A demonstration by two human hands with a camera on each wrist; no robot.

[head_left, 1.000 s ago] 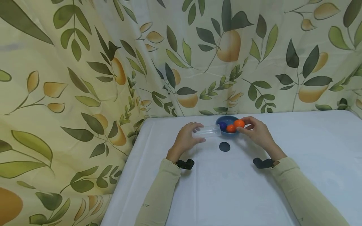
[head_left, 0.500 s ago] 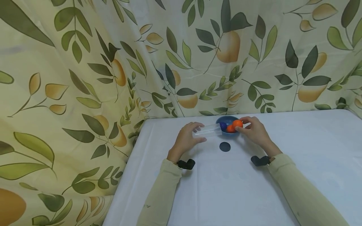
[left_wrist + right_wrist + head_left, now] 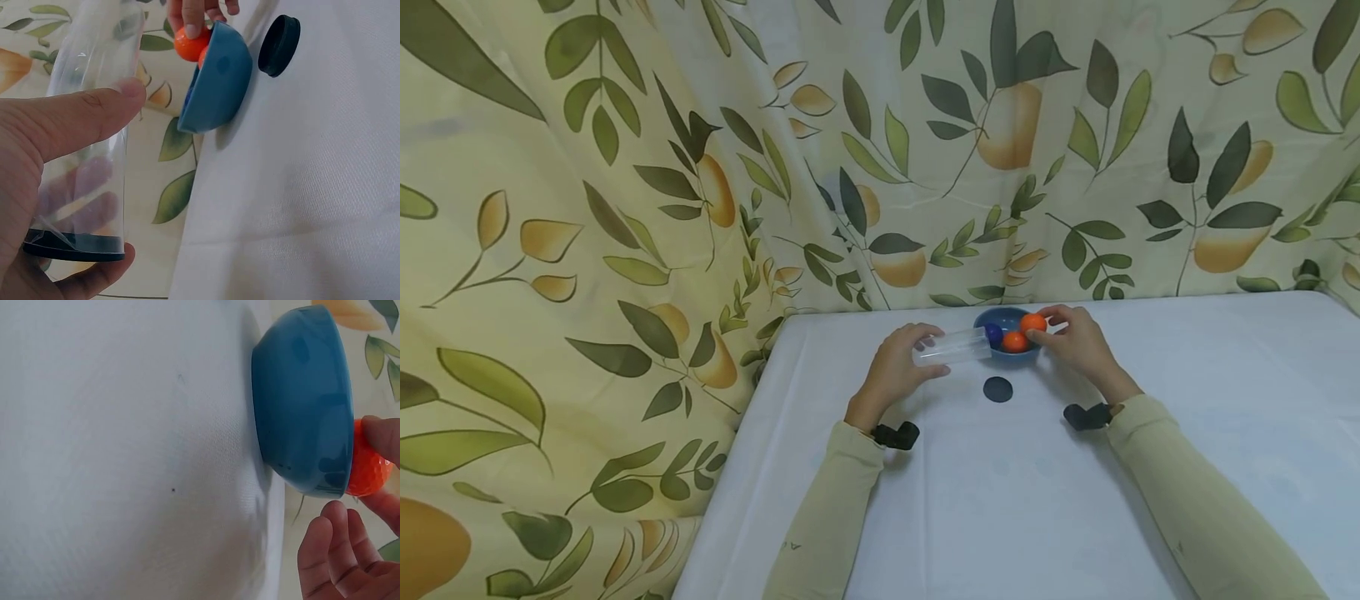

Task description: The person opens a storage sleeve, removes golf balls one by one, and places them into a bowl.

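My left hand [image 3: 898,364] grips a clear plastic tube [image 3: 953,347] with a dark base, tilted so its mouth points at the blue bowl [image 3: 228,81]. Between thumb and finger, my right hand [image 3: 1078,346] pinches an orange golf ball [image 3: 369,464], its dimples visible in the right wrist view, right at the bowl's rim. A second orange ball [image 3: 1016,342] and a dark blue ball [image 3: 993,335] are in the bowl, partly hidden from the left wrist camera by its wall. The tube's mouth overlaps the bowl's left edge in the head view.
A round dark cap [image 3: 279,46] lies on the white-covered table [image 3: 1037,500], just in front of the bowl. Behind the table's back edge hangs a curtain [image 3: 820,167] printed with leaves and fruit.
My right hand shifted slightly left with the golf ball, then the ball rose a little and separated from the other orange ball in view. The left hand and tube stayed nearly still.
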